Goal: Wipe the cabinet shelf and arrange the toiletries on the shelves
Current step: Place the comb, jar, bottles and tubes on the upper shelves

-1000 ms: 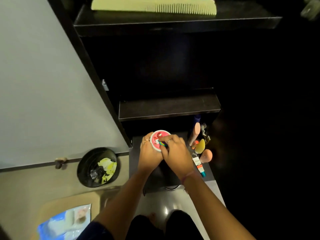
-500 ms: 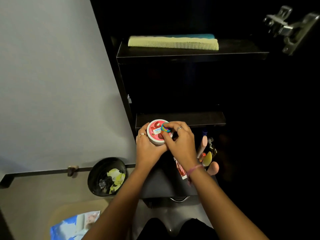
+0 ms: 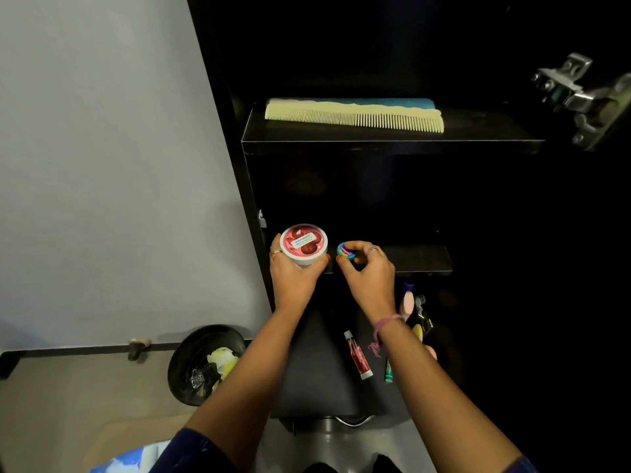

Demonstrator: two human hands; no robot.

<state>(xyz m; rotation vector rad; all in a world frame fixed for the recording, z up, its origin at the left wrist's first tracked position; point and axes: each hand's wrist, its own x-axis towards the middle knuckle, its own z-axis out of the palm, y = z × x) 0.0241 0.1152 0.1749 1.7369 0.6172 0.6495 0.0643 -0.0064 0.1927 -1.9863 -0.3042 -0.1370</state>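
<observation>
- The left hand (image 3: 296,273) grips a round white tub with a red fruit-printed lid (image 3: 304,244); the right hand (image 3: 367,273) pinches a small round teal tin with a rainbow lid (image 3: 346,251). Both are held at the front edge of the dark middle shelf (image 3: 420,259).
- A pale yellow plastic comb (image 3: 355,116) already lies on the dark upper shelf (image 3: 392,145).
- Arranging looks partly done: a slim red tube (image 3: 358,355) and other small toiletries (image 3: 408,302) wait on the black surface (image 3: 314,370) below.
- No wiping cloth shows.
- The tub's label is too blurred to read.
</observation>
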